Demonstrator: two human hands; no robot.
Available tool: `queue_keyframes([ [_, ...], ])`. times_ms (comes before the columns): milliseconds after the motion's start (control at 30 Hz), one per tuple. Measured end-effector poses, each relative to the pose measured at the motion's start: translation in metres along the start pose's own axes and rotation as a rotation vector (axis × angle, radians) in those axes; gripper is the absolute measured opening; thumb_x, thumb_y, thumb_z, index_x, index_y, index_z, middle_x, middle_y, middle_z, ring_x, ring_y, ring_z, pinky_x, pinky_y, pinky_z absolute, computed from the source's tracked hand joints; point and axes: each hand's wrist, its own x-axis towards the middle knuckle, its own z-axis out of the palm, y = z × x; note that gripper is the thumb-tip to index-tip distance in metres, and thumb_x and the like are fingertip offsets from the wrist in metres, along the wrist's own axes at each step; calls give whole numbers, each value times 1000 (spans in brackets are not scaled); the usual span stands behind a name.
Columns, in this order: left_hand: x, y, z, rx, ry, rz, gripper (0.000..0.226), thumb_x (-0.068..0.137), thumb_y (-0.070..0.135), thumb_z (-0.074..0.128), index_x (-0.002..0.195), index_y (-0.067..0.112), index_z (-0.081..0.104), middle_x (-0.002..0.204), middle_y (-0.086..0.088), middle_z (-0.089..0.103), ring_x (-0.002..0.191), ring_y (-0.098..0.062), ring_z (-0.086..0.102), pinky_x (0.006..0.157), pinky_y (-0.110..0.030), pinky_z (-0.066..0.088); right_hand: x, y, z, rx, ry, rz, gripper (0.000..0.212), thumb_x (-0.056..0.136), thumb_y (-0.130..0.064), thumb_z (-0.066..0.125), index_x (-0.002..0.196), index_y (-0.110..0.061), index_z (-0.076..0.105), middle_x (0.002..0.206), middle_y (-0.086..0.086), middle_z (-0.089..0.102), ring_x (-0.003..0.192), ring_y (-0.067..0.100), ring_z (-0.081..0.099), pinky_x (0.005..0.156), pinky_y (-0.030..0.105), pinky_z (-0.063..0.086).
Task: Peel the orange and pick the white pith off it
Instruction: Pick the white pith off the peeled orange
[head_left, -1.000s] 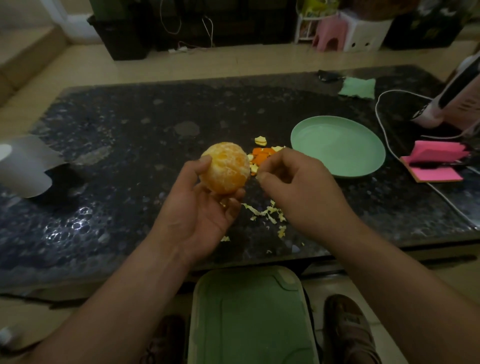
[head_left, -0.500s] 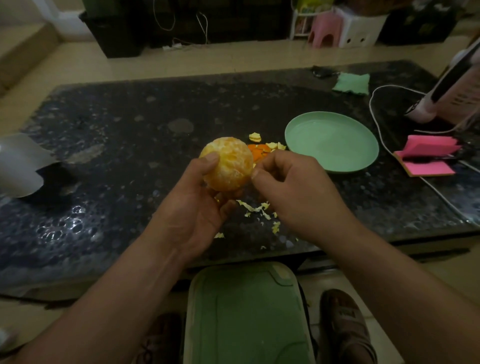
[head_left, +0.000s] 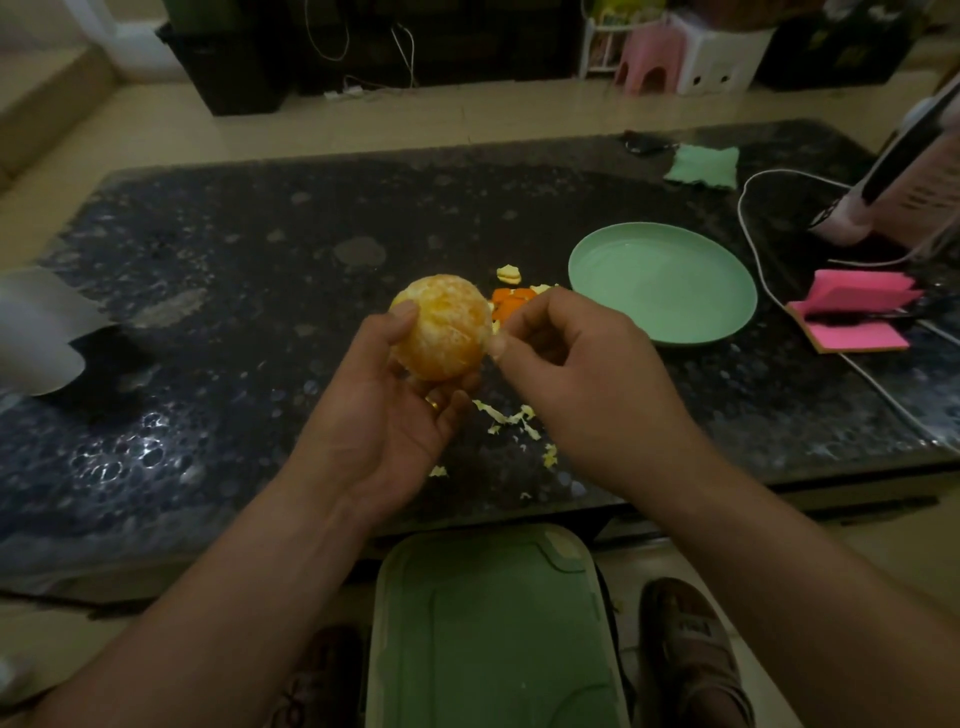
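While your left hand (head_left: 384, 415) cups the orange (head_left: 441, 327), pinch pith gently with your right hand (head_left: 566, 374), beside the plate (head_left: 737, 291).

Left hand (head_left: 384, 415) is sitting palm-up, cupping the orange (head_left: 441, 327) from below: thumb is pressing on its upper left, fingers are curling under it, ring is showing on one finger. Right hand (head_left: 582, 384) is facing back-to-camera, fingers curled in, thumb and index tips are pinching at the orange's right side; what's between the tips is too small to make out. Both forearms are bare, coming in from the bottom corners and angling inward.
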Motion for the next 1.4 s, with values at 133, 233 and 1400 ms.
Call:
queue_keyframes([
  [133,-3,-2,4,40,-2,14,56,97,43,63,143,9,64,119,-13,72,83,-18,70,62,-23,58,-1,4,3,-124,91,-119,4,97,-25,75,98,-24,72,82,-17,68,80,0,66,71,16,53],
  [233,-4,-3,7,46,12,25,53,97,41,64,141,11,65,117,-12,73,83,-18,71,62,-23,59,-1,6,3,-265,129,-239,4,98,-24,74,100,-21,73,86,-14,68,79,4,63,72,25,55],
  [1400,-11,-4,13,93,8,68,54,94,40,64,139,12,66,112,-6,77,87,-12,72,64,-22,59,0,6,4,-242,155,-286,9,92,-20,71,86,-17,66,73,-8,62,65,11,58,61,37,52],
])
